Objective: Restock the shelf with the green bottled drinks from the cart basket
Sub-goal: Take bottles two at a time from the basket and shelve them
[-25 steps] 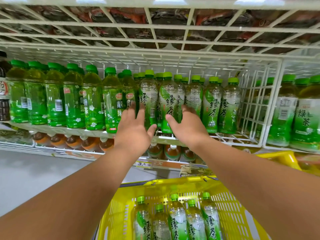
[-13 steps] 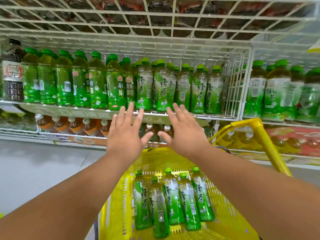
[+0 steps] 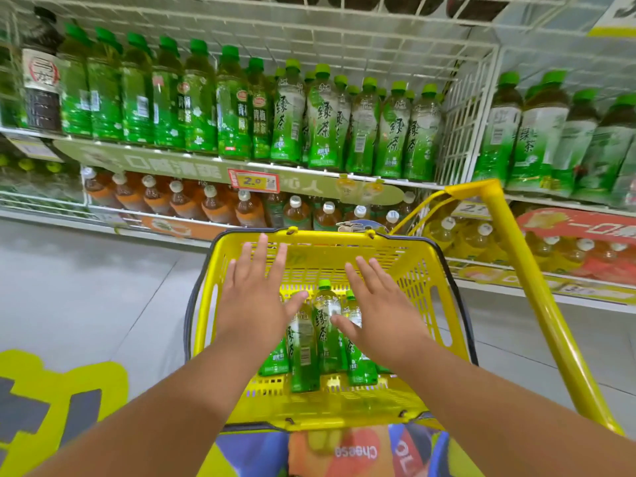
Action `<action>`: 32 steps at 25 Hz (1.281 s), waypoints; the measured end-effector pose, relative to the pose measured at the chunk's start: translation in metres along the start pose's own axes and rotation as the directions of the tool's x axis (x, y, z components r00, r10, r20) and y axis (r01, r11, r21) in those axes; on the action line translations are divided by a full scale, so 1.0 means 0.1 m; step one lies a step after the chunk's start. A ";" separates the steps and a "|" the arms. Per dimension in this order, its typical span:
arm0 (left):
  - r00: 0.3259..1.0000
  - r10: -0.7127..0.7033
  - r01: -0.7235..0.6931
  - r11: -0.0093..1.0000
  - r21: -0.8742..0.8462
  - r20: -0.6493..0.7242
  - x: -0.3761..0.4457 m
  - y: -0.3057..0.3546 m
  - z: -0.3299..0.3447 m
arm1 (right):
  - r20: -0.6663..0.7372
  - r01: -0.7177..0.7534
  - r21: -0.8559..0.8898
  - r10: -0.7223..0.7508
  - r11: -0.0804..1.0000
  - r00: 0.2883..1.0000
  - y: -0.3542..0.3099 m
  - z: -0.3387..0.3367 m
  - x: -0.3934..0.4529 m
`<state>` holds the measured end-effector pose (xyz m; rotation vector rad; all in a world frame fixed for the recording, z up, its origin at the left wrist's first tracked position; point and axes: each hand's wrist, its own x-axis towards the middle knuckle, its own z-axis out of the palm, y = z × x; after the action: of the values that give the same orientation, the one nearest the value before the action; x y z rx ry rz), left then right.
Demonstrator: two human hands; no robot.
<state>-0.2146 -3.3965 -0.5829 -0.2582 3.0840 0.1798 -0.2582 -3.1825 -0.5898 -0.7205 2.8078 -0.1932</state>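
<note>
Several green bottled drinks [image 3: 326, 333] lie side by side in the yellow cart basket [image 3: 423, 270], caps toward the shelf. My left hand [image 3: 256, 297] hovers over the left bottles, fingers spread, holding nothing. My right hand [image 3: 380, 311] hovers over the right bottles, also spread and empty, hiding part of them. On the white wire shelf [image 3: 457, 132] above stand rows of the same green bottles [image 3: 358, 129].
The yellow cart frame bar [image 3: 526, 280] slants up at the right of the basket. Brown tea bottles [image 3: 213, 204] fill the lower shelf. A price tag [image 3: 253, 180] hangs on the shelf edge. Grey floor [image 3: 86, 280] lies to the left.
Both hands have come down from the shelf front to just above the bottles in the basket. The view has tilted downward.
</note>
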 end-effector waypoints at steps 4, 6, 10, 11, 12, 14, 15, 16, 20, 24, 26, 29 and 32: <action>0.999 -0.009 0.010 1.000 -0.029 0.034 -0.14 -0.08 0.22 | 0.064 -0.040 0.038 0.038 0.998 0.997 -0.06 0.18 -0.10; 0.997 -0.030 0.031 0.999 -0.019 0.074 -0.22 -0.13 0.31 | 0.089 -0.054 0.041 0.050 0.998 0.995 -0.07 0.22 -0.14; 0.986 -0.074 0.076 0.997 -0.004 0.147 -0.32 -0.22 0.48 | 0.111 -0.097 0.061 0.090 0.993 0.990 -0.13 0.29 -0.13; 0.984 -0.082 0.085 0.996 -0.013 0.158 -0.32 -0.22 0.54 | 0.124 -0.102 0.077 0.092 0.992 0.988 -0.16 0.36 -0.10; 0.982 -0.077 0.081 0.997 -0.018 0.170 -0.31 -0.22 0.61 | 0.145 -0.107 0.100 0.092 0.989 0.985 -0.18 0.44 -0.07; 0.978 -0.078 0.082 0.996 -0.017 0.191 -0.31 -0.22 0.76 | 0.188 -0.116 0.144 0.088 0.983 0.978 -0.25 0.65 -0.06; 0.975 -0.092 0.097 0.995 -0.016 0.201 -0.31 -0.24 0.83 | 0.207 -0.110 0.158 0.076 0.981 0.975 -0.30 0.75 -0.03; 0.970 -0.103 0.111 0.994 -0.024 0.220 -0.31 -0.26 0.90 | 0.229 -0.111 0.173 0.069 0.979 0.971 -0.35 0.84 -0.02; 0.938 -0.171 0.203 0.976 -0.078 0.300 -0.27 -0.33 1.15 | 0.299 -0.136 0.250 0.057 0.959 0.953 -0.51 1.12 0.10; 0.898 -0.271 0.337 0.930 -0.144 0.347 -0.24 -0.33 1.33 | 0.322 -0.194 0.302 0.092 0.933 0.942 -0.65 1.26 0.22; 0.878 -0.336 0.415 0.889 -0.194 0.340 -0.20 -0.29 1.39 | 0.322 -0.262 0.351 0.147 0.899 0.935 -0.70 1.31 0.29; 0.824 -0.442 0.540 0.801 -0.259 0.354 -0.10 -0.21 1.48 | 0.372 -0.436 0.432 0.285 0.790 0.884 -0.77 1.36 0.41; 0.755 -0.530 0.646 0.700 -0.304 0.386 0.00 -0.20 1.57 | 0.432 -0.562 0.409 0.389 0.719 0.813 -0.87 1.40 0.53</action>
<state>-0.2062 -3.3974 -0.7408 -1.1271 2.4781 0.7772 -0.2278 -3.2934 -0.7190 0.1202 2.3473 -0.6467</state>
